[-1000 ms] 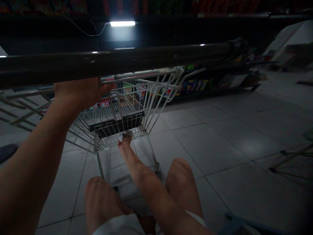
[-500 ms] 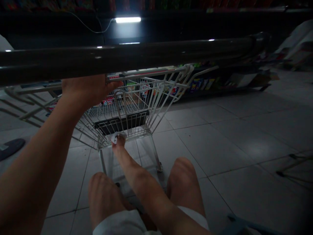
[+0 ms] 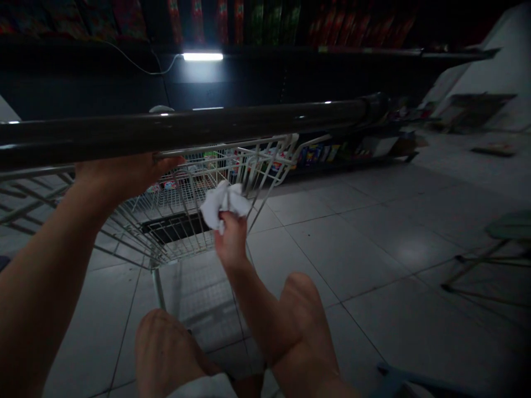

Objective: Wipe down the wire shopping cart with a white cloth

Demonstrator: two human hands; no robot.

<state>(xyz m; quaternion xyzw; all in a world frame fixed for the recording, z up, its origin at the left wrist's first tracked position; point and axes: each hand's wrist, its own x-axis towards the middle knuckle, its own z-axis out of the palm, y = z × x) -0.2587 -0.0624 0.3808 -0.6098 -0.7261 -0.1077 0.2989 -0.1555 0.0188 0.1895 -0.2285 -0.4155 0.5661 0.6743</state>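
Note:
A shopping cart (image 3: pixel 194 190) of pale metal wire stands before me, its thick dark handle bar (image 3: pixel 232 126) crossing the view. Just under the bar, my left hand (image 3: pixel 114 176) grips the cart at its near top edge. The thumb points right along the rail, while the other fingers are hidden behind the bar. My right hand (image 3: pixel 233 235) is closed on a crumpled white cloth (image 3: pixel 219 203), held up in front of the cart's near wire side. Below it, a black panel (image 3: pixel 176 228) is fixed across the wires.
Shelves with packaged goods (image 3: pixel 269 22) run along the back, with a lit tube lamp (image 3: pixel 203 57) and its cable. More packets (image 3: pixel 319 155) sit on a low shelf. A folding stool (image 3: pixel 506 232) stands at right on the tiled floor (image 3: pixel 365 249). My bare knees are below.
My right hand has risen with the white cloth from the cart's low near edge, moving slightly right. The view has tilted up and turned right; my left hand stays at the cart.

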